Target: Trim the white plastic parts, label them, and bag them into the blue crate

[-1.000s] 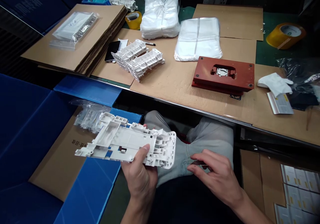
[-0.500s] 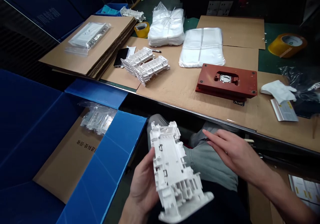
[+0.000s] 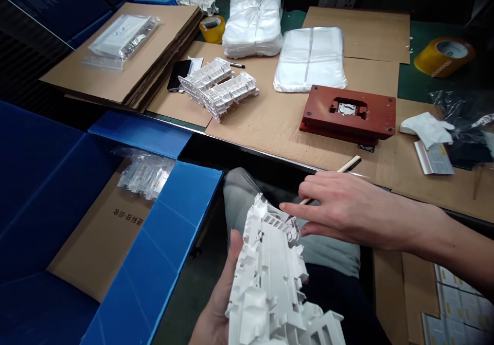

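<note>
My left hand [image 3: 222, 298] grips a white moulded plastic part [image 3: 272, 278], held upright over my lap at the bottom centre. My right hand [image 3: 339, 209] comes in from the right, fingers pinched on a thin wooden-handled tool [image 3: 339, 173]. Its tip rests at the top end of the white part. On the cardboard-covered table [image 3: 270, 124], two more white plastic parts [image 3: 219, 89] lie side by side. A red-brown fixture block [image 3: 349, 113] sits to their right.
An open blue crate [image 3: 162, 242] at the left holds a cardboard sheet and bagged white parts [image 3: 142, 173]. Stacks of clear plastic bags [image 3: 309, 59], a phone [image 3: 179, 75], two yellow tape rolls [image 3: 443, 54] and flat cardboard with a bagged part [image 3: 123, 36] lie on the table.
My left hand turned the white part from flat to upright and drew it closer. My right hand rose from my lap and brought the tool tip to the part's top end.
</note>
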